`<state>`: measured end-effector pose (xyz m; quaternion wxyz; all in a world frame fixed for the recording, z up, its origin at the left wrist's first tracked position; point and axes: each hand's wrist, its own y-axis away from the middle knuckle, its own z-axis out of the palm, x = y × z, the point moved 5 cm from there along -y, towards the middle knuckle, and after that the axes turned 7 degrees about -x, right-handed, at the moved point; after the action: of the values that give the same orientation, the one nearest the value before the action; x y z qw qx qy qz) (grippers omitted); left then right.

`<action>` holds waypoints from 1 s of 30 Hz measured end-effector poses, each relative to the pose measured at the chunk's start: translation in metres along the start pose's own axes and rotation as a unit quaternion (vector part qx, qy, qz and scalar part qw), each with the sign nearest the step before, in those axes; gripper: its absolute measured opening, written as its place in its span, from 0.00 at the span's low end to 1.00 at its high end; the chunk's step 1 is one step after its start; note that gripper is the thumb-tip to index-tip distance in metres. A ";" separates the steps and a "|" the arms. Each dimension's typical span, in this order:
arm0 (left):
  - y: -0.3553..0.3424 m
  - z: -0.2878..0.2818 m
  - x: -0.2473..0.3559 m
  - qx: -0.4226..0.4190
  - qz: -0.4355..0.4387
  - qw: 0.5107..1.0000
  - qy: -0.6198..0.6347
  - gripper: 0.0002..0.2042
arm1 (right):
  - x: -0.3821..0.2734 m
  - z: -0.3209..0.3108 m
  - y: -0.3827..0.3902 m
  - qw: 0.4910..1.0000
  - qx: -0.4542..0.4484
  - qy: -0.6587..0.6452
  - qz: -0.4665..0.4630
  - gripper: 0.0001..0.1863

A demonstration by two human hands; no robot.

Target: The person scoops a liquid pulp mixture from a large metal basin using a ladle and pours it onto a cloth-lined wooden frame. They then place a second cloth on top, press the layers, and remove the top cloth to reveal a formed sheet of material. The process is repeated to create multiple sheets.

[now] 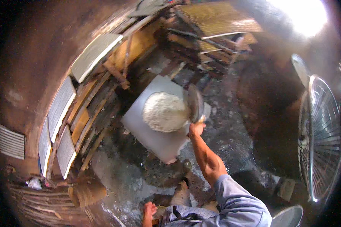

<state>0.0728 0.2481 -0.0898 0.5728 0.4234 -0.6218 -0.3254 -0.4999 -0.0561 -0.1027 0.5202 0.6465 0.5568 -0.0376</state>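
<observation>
A large, pale, crumbly heap (pixel 165 109) sits on a grey square sheet (pixel 140 128) on the floor. My right hand (pixel 197 128) grips a dark, round-edged pan or scoop (pixel 196 102) at the heap's right side; its outline is slightly blurred. Down by my waist at the lower middle, my left hand (pixel 149 209) is apart from the sheet, its fingers loosely bent with nothing visible in them.
Wooden racks (pixel 91 98) bearing pale slabs (pixel 94 56) line the left, near a wooden container (pixel 87 195). More racks with yellowish mats (pixel 219 19) stand at the back. A large metal fan (pixel 322 138) is at the right. My boot (pixel 187 164) is below the sheet.
</observation>
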 end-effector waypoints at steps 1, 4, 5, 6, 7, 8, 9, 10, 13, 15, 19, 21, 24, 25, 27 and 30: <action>-0.009 0.014 0.019 -0.015 0.035 0.999 -0.015 0.10 | -0.016 -0.041 0.006 0.998 0.005 -0.028 -0.059 0.30; -0.028 0.076 0.058 -0.169 0.148 0.974 0.021 0.13 | -0.028 -0.200 0.056 0.963 0.060 -0.123 -0.233 0.23; 0.017 0.139 0.081 -0.072 0.179 0.975 -0.114 0.14 | -0.002 -0.262 0.058 0.946 0.064 -0.177 -0.264 0.21; 0.015 0.155 0.068 -0.228 0.179 0.956 -0.044 0.15 | 0.014 -0.313 0.092 0.936 0.033 -0.214 -0.279 0.20; 0.031 0.190 0.054 -0.269 0.173 0.944 -0.083 0.15 | 0.032 -0.380 0.127 0.915 0.047 -0.216 -0.338 0.20; 0.050 0.230 0.041 -0.314 0.169 0.926 -0.124 0.16 | 0.068 -0.443 0.148 0.918 0.037 -0.221 -0.328 0.20; 0.101 0.290 0.032 -0.243 0.192 0.911 -0.273 0.17 | 0.104 -0.503 0.169 0.921 0.024 -0.223 -0.318 0.19; 0.129 0.336 0.016 -0.334 0.194 0.874 -0.293 0.16 | 0.143 -0.550 0.188 0.919 0.039 -0.208 -0.332 0.19; 0.215 0.440 -0.067 -0.437 0.193 0.756 -0.447 0.15 | 0.312 -0.645 0.224 0.939 0.096 -0.194 -0.268 0.13; 0.275 0.491 -0.131 -0.519 0.213 0.662 -0.497 0.18 | 0.434 -0.709 0.265 0.977 0.138 -0.083 -0.137 0.13; 0.373 0.579 -0.248 -0.571 0.211 0.549 -0.572 0.20 | 0.685 -0.784 0.311 0.953 0.229 -0.152 0.131 0.12; 0.396 0.589 -0.299 -0.560 0.206 0.530 -0.603 0.25 | 0.770 -0.816 0.313 0.939 0.170 -0.155 0.254 0.14; 0.401 0.591 -0.347 -0.523 0.264 0.528 -0.615 0.28 | 0.894 -0.811 0.277 0.906 0.277 -0.047 0.316 0.16; 0.397 0.591 -0.356 -0.506 0.286 0.528 -0.619 0.29 | 0.906 -0.811 0.264 0.890 0.329 -0.001 0.316 0.17; 0.383 0.585 -0.353 -0.423 0.371 0.517 -0.645 0.29 | 0.933 -0.788 0.232 0.872 0.320 -0.045 0.367 0.19; 0.364 0.577 -0.332 -0.287 0.494 0.479 -0.666 0.28 | 0.951 -0.743 0.178 0.884 0.269 -0.062 0.377 0.18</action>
<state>-0.5582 0.6565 0.0135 0.1432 -0.4856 -0.7953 -0.3335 -0.4006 1.1511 -0.2491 0.3343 0.9191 0.2066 -0.0271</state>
